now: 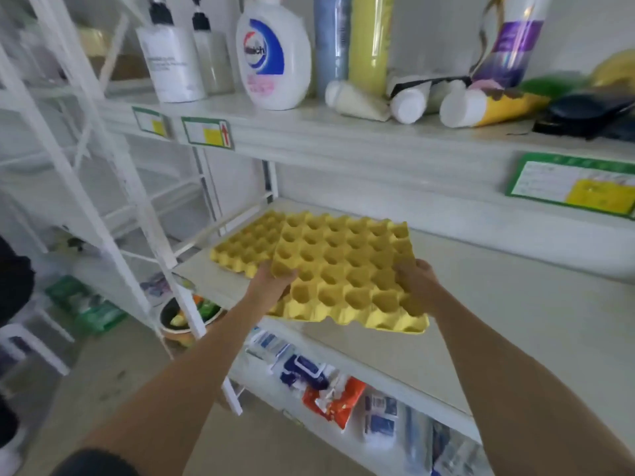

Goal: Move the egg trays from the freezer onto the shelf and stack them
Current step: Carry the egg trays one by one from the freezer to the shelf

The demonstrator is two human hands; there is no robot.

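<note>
I hold a yellow egg tray (347, 269) with both hands over the front of the middle shelf (508, 304). My left hand (271, 286) grips its left near edge and my right hand (417, 280) grips its right near side. The tray tilts slightly and its near edge hangs past the shelf front. A second yellow egg tray (244, 245) lies flat on the shelf behind and to the left, partly covered by the held one. The freezer is out of view.
The upper shelf (343, 139) carries bottles, a detergent jug (273, 53) and tubes lying on their sides. The lower shelf holds packets (330, 396). A white ladder-like frame (113, 187) stands at left, with a bowl (185, 317) on the floor behind it.
</note>
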